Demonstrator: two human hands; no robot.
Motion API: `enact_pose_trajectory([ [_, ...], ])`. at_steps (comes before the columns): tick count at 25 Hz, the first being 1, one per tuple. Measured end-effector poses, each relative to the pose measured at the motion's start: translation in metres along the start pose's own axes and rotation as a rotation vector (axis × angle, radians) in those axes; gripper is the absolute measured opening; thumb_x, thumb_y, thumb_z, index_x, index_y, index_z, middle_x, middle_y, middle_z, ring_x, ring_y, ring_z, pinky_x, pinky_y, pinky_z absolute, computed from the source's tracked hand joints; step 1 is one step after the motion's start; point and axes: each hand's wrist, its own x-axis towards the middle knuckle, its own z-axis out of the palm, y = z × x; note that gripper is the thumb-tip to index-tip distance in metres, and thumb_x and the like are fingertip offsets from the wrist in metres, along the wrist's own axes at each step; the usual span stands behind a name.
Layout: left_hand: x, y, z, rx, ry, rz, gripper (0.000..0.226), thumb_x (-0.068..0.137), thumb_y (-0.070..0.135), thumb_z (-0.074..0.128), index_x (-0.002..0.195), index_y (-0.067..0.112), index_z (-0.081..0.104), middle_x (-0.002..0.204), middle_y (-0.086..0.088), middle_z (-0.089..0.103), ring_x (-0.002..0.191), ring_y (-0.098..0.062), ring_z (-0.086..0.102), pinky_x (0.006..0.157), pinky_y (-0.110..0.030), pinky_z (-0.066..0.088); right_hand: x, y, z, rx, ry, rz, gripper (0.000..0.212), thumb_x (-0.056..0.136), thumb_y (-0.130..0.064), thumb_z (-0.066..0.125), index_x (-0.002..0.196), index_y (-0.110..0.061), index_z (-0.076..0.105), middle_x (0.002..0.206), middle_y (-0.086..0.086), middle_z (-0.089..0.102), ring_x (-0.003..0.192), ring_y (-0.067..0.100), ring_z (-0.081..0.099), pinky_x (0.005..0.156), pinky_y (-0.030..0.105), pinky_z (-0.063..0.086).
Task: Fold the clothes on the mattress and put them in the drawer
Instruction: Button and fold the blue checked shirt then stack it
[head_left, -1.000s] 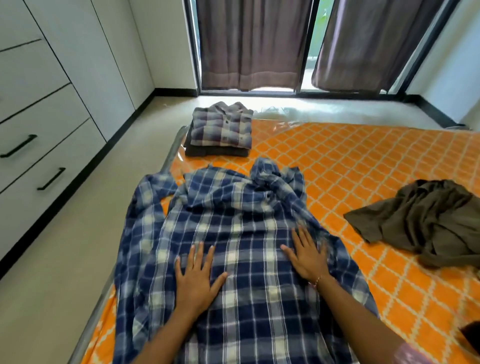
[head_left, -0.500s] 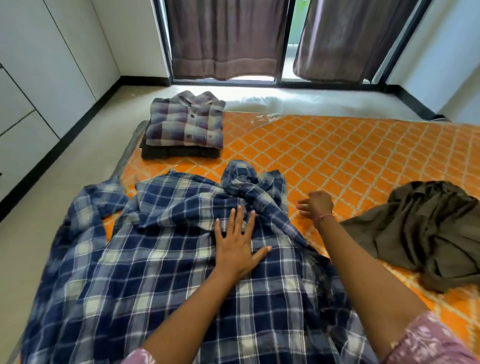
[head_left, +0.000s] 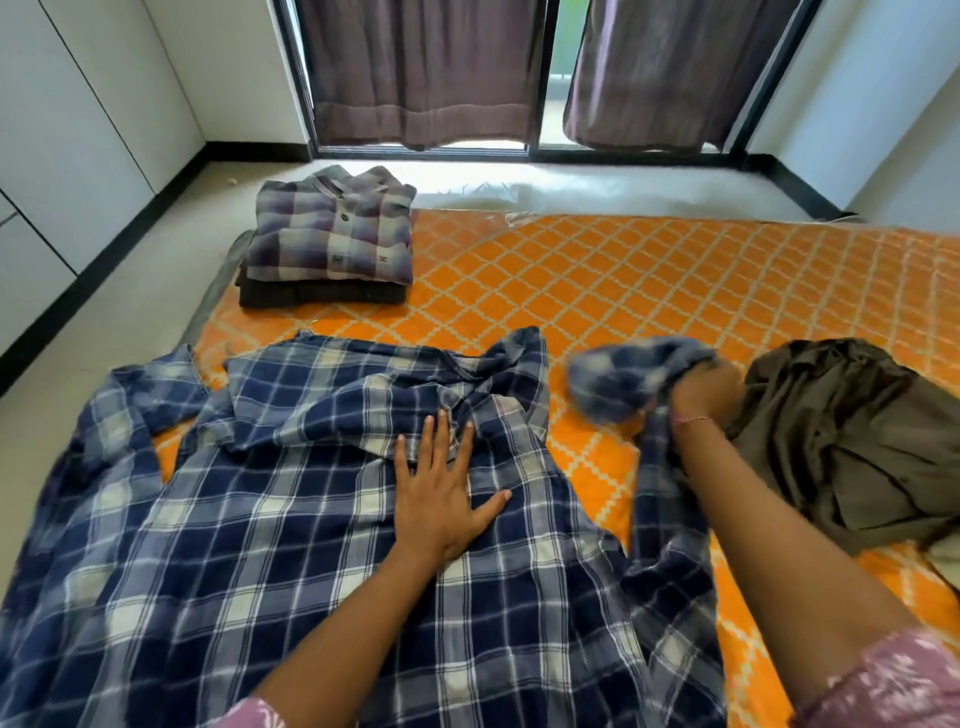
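A blue and white plaid shirt (head_left: 249, 519) lies spread, back up, across the near part of the orange patterned mattress (head_left: 623, 291). My left hand (head_left: 441, 493) rests flat on it just below the bunched collar, fingers straight. My right hand (head_left: 704, 389) grips the shirt's right sleeve (head_left: 618, 382) and holds it lifted off the mattress, blurred. The shirt's left sleeve (head_left: 130, 410) trails over the mattress edge. A folded grey-purple plaid shirt (head_left: 332, 234) tops a folded dark garment (head_left: 317, 295) at the far left corner. A crumpled olive-brown garment (head_left: 852, 441) lies at the right.
White cabinet fronts (head_left: 62, 156) line the left wall beyond a strip of pale floor (head_left: 130, 291). Brown curtains (head_left: 431, 73) hang over a glass door at the back. Clear plastic wrap (head_left: 493, 195) bunches at the mattress's far edge.
My right hand left the shirt's back, reached right, took the right sleeve and pulled it out to the side. My left hand slid up toward the collar. The view turned right.
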Motion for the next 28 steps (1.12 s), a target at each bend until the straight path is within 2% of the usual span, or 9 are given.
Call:
enact_pose_trajectory([
  [4,0.003,0.001,-0.006,0.027,-0.099,0.001,0.105,0.063,0.083,-0.024,0.15,0.025,-0.012,0.156,-0.011,-0.019,0.143,-0.026,-0.022,0.111,-0.053,-0.015,-0.007,0.034,-0.003,-0.356,-0.138,-0.126,0.036,0.098,-0.012,0.04,0.131,0.002,0.046,0.133,0.026,0.048,0.097,0.033,0.053,0.093,0.046,0.039],
  [7,-0.002,0.004,-0.007,0.008,0.03,0.022,0.094,0.081,0.079,-0.002,0.152,0.019,0.013,0.158,-0.016,0.006,0.147,-0.029,0.003,0.112,-0.055,0.003,-0.057,0.014,0.05,-0.469,-0.331,-0.547,0.043,0.097,-0.043,0.044,0.074,-0.009,0.057,0.074,0.011,0.057,0.068,0.029,0.054,0.058,0.031,0.038],
  [10,-0.005,0.003,-0.007,-0.024,0.195,0.105,0.079,0.092,0.069,0.013,0.146,0.015,0.032,0.154,-0.017,0.026,0.142,-0.028,0.023,0.109,-0.053,0.017,-0.068,-0.019,0.094,-0.271,-0.656,-0.464,0.045,0.095,-0.03,0.053,0.057,-0.01,0.045,0.055,0.006,0.043,0.055,0.023,0.041,0.047,0.028,0.023],
  [13,-0.005,-0.001,-0.012,-0.032,0.246,0.109,0.075,0.092,0.069,0.013,0.146,0.019,0.03,0.154,-0.016,0.026,0.142,-0.026,0.021,0.109,-0.052,0.012,-0.021,-0.038,0.108,0.136,-0.616,-0.172,0.025,0.096,-0.011,0.048,0.084,-0.001,0.066,0.079,0.01,0.06,0.076,0.024,0.054,0.061,0.031,0.037],
  [17,0.031,-0.05,-0.042,-0.093,0.466,-0.169,0.059,0.097,0.047,0.03,0.146,0.015,0.033,0.155,-0.017,0.021,0.144,-0.028,0.015,0.111,-0.051,0.005,0.003,-0.021,0.11,0.506,-0.707,0.386,0.017,0.095,-0.016,0.051,0.081,-0.008,0.057,0.081,0.008,0.057,0.075,0.027,0.055,0.064,0.032,0.052],
  [20,0.075,-0.126,-0.075,-0.222,0.276,-0.715,0.053,0.098,0.033,0.042,0.143,0.009,0.029,0.153,-0.022,0.02,0.142,-0.036,0.016,0.11,-0.056,0.015,-0.006,-0.026,0.118,0.383,-0.846,0.367,0.029,0.089,-0.031,0.065,0.097,-0.004,0.06,0.098,0.011,0.059,0.088,0.028,0.056,0.08,0.039,0.05],
  [22,0.096,-0.173,-0.078,-0.336,0.065,-0.904,0.059,0.092,0.034,0.054,0.139,0.005,0.034,0.145,-0.023,0.033,0.134,-0.04,0.031,0.106,-0.053,0.029,-0.01,-0.037,0.12,0.366,-0.814,0.319,0.022,0.09,-0.025,0.064,0.088,-0.004,0.058,0.095,0.009,0.055,0.081,0.025,0.054,0.072,0.035,0.048],
  [26,0.124,-0.222,-0.082,-0.695,-0.164,-0.866,0.041,0.079,0.02,0.075,0.104,-0.005,0.054,0.105,-0.018,0.06,0.094,-0.031,0.056,0.082,-0.038,0.048,-0.009,-0.049,0.13,0.355,-0.797,0.342,0.023,0.094,-0.021,0.057,0.077,-0.007,0.055,0.087,0.012,0.057,0.067,0.024,0.051,0.058,0.034,0.044],
  [28,0.139,-0.232,-0.089,-1.009,-0.076,-0.732,0.022,0.08,0.012,0.072,0.093,-0.001,0.06,0.093,-0.018,0.063,0.081,-0.027,0.057,0.079,-0.039,0.05,0.0,-0.054,0.131,0.452,-0.801,0.387,0.021,0.096,-0.022,0.054,0.08,-0.007,0.056,0.081,0.011,0.06,0.069,0.026,0.055,0.061,0.038,0.047],
])
